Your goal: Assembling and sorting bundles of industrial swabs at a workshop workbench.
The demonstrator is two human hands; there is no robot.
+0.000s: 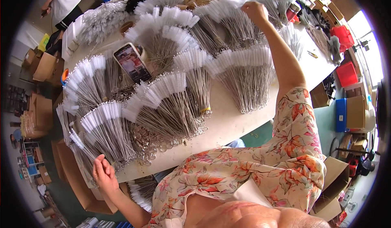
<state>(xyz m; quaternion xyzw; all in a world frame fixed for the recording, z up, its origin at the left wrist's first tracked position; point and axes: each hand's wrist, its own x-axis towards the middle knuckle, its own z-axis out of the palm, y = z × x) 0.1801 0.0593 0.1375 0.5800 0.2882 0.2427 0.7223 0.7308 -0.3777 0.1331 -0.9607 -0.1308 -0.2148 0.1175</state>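
On a pale table (228, 124), wire-handled cleaning brushes with white bristles lie in fanned bundles, from 8 o'clock round through 12 to about 2 o'clock. At 8 o'clock in the view, the left hand (105, 174) has its fingers loosely curled beside the handle end of a single brush (77, 139), which lies slanted, bristles toward 10 o'clock; whether the fingers grip it I cannot tell.

The right hand (255, 12) is stretched out to 1 o'clock, at the bristle heads of a far bundle (232, 14). Its fingers bend downward, and I cannot tell whether they hold anything.

Toward 2 o'clock from the centre, a broad bundle (246, 75) lies with its looped handle ends pointing to 6 o'clock. Just right of the view's middle, a yellow band (205, 110) circles the handles of a narrower bundle (197, 79). At 10 o'clock, a smartphone (132, 63) with a lit screen is propped at a tilt among the brushes.

Farther out, another person (65, 4) in a white top stands at 10 o'clock, and a red bin (347, 74) sits near 3 o'clock.
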